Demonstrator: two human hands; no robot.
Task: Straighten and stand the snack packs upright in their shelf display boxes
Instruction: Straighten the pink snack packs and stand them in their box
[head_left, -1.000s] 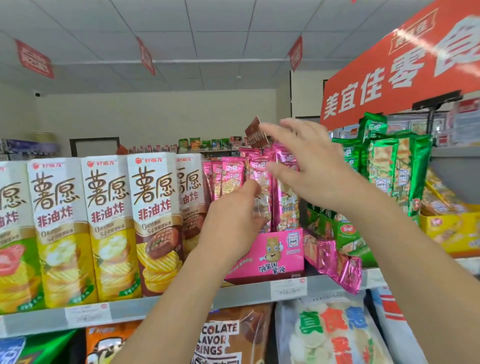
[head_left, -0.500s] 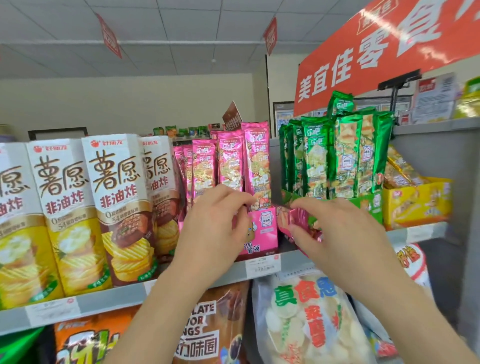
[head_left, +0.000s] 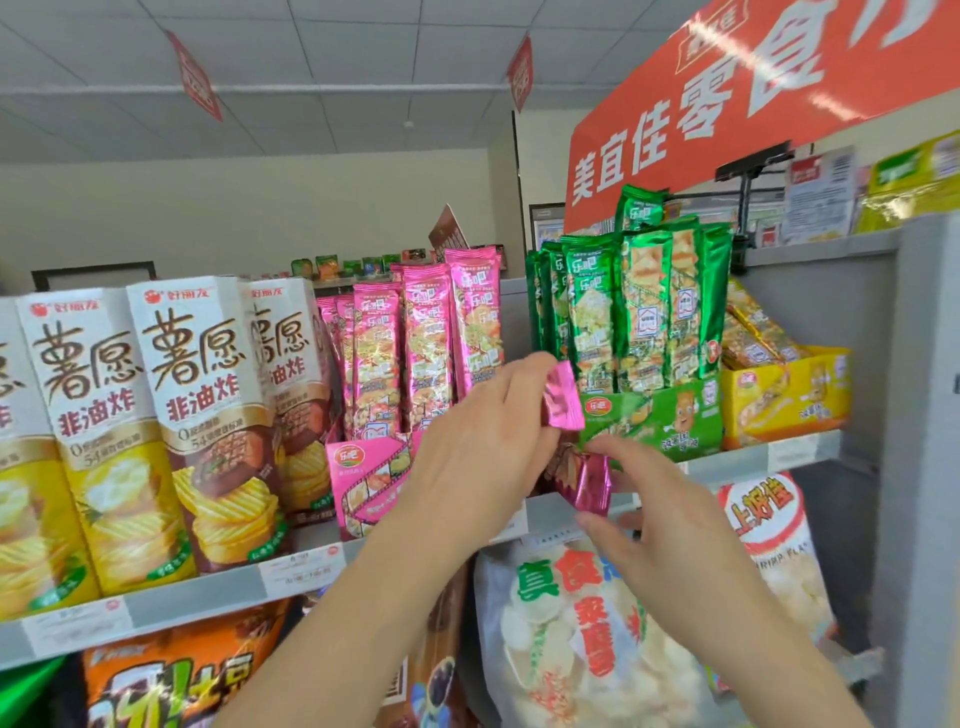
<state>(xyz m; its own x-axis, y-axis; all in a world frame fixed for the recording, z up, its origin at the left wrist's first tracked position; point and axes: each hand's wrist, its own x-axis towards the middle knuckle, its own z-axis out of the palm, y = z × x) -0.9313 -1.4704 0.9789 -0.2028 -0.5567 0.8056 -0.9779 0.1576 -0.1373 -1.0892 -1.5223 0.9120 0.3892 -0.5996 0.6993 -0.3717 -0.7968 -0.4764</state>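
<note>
Pink snack packs stand upright in a pink display box on the shelf. Green packs stand in a green box to its right. In the gap between the two boxes my left hand grips a fallen pink pack, whose crimped end sticks up past my fingers. Just below, my right hand pinches a pink crimped end between thumb and fingers at the shelf edge. Whether both ends belong to one pack is hidden by my hands.
Tall white and yellow chip boxes fill the shelf to the left. A yellow display box with leaning packs sits at the right, next to a grey upright. Large snack bags hang below the shelf edge.
My left hand left the upright pink packs and moved right and down into the gap, taking hold of a fallen pink pack. My right hand dropped from the pack tops to the shelf edge.
</note>
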